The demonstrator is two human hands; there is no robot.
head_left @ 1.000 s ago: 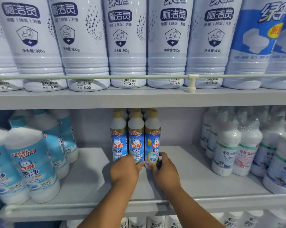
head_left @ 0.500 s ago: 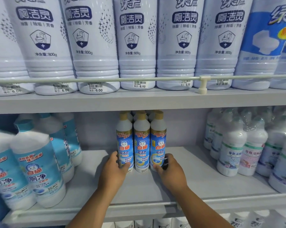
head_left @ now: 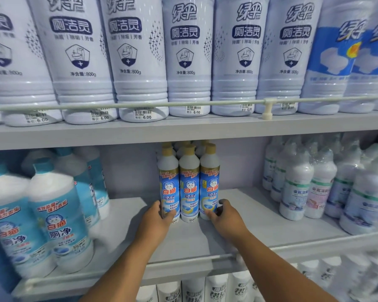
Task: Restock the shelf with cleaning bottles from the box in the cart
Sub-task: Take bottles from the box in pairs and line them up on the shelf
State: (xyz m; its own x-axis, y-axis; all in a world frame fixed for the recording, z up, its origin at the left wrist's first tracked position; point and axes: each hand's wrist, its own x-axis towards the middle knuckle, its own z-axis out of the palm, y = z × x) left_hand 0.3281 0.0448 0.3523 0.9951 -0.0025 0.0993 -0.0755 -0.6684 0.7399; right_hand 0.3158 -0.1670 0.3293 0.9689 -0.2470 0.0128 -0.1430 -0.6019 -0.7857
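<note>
While both hands sit at the base of the slim bottles [head_left: 189, 182], there's a decent strip of bare shelf [head_left: 244, 227] on either side of that cluster: open board to the left before the big blue-label jugs [head_left: 57, 216], and more open board to the right before the wrapped white bottles [head_left: 301, 186]. Front edge of the shelf has a low rail [head_left: 292, 249] running along it, and both forearms cross over it. Overhead room is tight, since the gold caps nearly reach the underside of the upper shelf [head_left: 183, 131], which is packed with tall white bottles [head_left: 188, 59] behind its own rail. Left hand [head_left: 159, 221] has its thumb and fingers curled around the bottom of the left-most bottle, gripping it. Right hand [head_left: 224, 216] is wrapped around the bottom of the right-most one, fingers round the far side, thumb on the label. Compared with a second ago, the hands were bunched together in front of the middle of the group; since then they've spread out to the two outer bottles, so the middle label is showing now. The bottles look like they're in about the same place, mid-shelf toward the back. All three front ones stand upright, long axis vertical, caps up, labels facing out, touching side by side, with more caps visible right behind them.
</note>
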